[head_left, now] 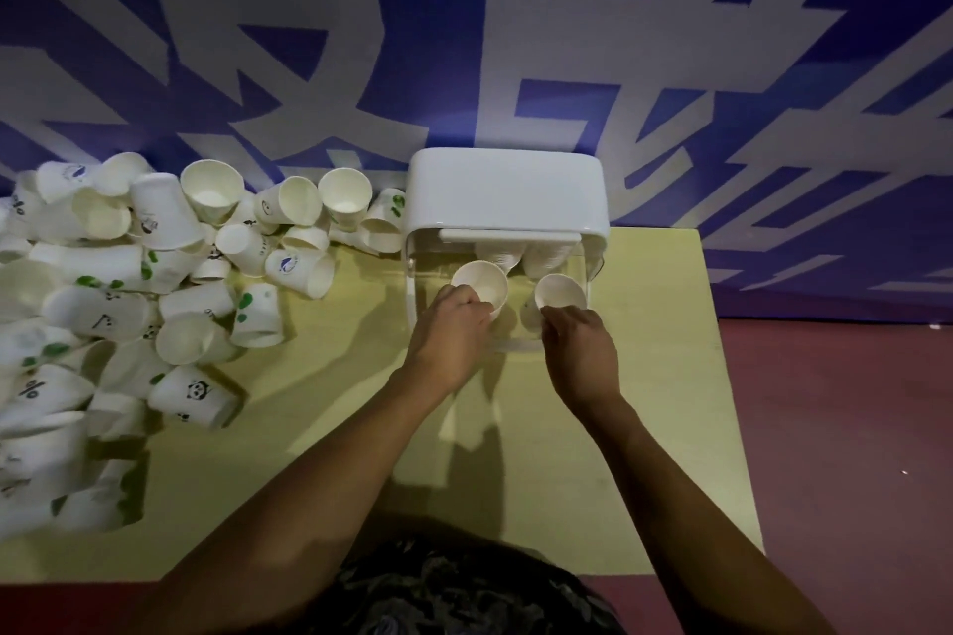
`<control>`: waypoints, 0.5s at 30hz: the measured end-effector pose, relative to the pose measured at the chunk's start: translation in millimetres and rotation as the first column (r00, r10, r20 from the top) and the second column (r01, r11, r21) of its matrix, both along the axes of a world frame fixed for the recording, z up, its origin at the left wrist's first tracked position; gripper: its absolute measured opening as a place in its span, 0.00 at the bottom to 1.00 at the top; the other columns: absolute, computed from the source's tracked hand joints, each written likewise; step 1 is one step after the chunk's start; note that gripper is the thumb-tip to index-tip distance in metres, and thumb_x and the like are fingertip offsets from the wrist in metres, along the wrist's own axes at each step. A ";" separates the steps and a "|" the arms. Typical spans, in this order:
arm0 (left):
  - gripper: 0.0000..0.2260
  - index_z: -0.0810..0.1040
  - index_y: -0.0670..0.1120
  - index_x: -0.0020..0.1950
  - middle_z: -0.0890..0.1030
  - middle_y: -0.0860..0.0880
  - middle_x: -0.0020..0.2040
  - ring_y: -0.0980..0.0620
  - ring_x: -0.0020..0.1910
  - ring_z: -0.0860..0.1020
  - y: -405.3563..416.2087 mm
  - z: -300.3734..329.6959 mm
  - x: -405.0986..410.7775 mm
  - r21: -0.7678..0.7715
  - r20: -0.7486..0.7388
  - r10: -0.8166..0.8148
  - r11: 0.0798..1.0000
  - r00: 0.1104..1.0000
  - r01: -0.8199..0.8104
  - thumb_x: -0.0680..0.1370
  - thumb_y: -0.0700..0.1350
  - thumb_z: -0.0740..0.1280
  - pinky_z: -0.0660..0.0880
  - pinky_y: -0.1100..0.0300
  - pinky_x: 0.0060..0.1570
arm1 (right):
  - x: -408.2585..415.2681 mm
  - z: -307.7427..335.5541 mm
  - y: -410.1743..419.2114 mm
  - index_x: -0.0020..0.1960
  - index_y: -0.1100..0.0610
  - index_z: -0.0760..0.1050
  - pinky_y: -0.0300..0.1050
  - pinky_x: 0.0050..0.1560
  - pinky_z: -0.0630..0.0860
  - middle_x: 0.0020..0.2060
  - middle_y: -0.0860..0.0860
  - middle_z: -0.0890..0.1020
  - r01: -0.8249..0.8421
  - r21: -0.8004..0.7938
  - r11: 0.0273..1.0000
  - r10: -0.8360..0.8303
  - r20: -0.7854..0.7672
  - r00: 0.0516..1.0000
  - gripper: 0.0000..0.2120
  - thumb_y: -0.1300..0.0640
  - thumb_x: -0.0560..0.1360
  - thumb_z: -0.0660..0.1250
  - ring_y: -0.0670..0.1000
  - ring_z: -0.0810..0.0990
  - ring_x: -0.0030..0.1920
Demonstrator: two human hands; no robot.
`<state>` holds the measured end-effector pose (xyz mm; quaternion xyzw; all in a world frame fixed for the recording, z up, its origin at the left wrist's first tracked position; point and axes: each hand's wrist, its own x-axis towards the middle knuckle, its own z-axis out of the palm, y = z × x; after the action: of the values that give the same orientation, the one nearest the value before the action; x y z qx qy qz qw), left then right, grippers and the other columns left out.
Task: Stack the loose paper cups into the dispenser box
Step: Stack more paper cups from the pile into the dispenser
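A white paper cup point(480, 285) is gripped by the left hand point(454, 330), whose fingers are curled round its lower wall; the cup is tilted, with its open mouth turned up and towards the camera. A second white cup point(559, 293) is held in the same way by the right hand point(580, 351), the fingers being curled at the cup's base and the mouth likewise tilted upward. Both cups are held side by side, near each other but apart, at the open front of the dispenser box point(508, 193).

The box is seen as a white, rounded housing above a clear lower compartment, set on the far part of a yellow-green table point(665, 376) against the wall. Inside the clear compartment, just behind the two held cups, nested stacks of cups point(544, 255) can be made out; their number cannot be told.

To the left of the box, a large pile of loose paper cups point(154, 273) is spread over the table as far as the left edge of the view. Some are lying on their sides, some are upright, and some are printed with green leaves, pandas or other small marks. Behind the table, a blue wall point(464, 16) with large pale lettering is seen, and a reddish floor point(851, 428) is visible to the right.
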<state>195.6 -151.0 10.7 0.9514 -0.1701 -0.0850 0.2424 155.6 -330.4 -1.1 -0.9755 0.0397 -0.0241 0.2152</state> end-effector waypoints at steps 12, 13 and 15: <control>0.15 0.80 0.50 0.61 0.79 0.47 0.58 0.46 0.58 0.73 -30.2 -40.5 5.4 0.263 -0.179 -0.002 0.964 0.984 0.050 0.77 0.39 0.64 0.75 0.53 0.57 | 12.7 -41.2 -22.3 0.59 0.57 0.80 0.49 0.44 0.77 0.48 0.55 0.83 -0.174 -0.047 0.984 0.161 -0.211 0.964 0.17 0.66 0.73 0.63 0.60 0.79 0.50; 0.14 0.80 0.50 0.61 0.79 0.47 0.58 0.46 0.58 0.73 -30.5 -40.2 5.7 0.244 -0.179 0.002 0.969 0.984 0.043 0.78 0.40 0.63 0.75 0.53 0.56 | 12.6 -41.7 -22.7 0.59 0.57 0.80 0.50 0.44 0.77 0.48 0.56 0.83 -0.179 -0.044 0.983 0.165 -0.214 0.963 0.16 0.66 0.73 0.63 0.61 0.79 0.50; 0.13 0.80 0.48 0.61 0.78 0.48 0.59 0.46 0.60 0.72 -28.9 -36.4 4.9 0.162 -0.178 0.028 0.987 0.984 0.002 0.79 0.44 0.62 0.74 0.53 0.56 | 11.7 -41.7 -21.9 0.57 0.57 0.80 0.51 0.44 0.76 0.48 0.55 0.83 -0.172 -0.051 0.984 0.161 -0.184 0.970 0.15 0.65 0.73 0.65 0.61 0.80 0.49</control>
<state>200.5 -180.0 -25.7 0.9574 -0.1339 -0.1822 0.1796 167.3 -352.3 -42.8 -0.9802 -0.0240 0.0805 0.1794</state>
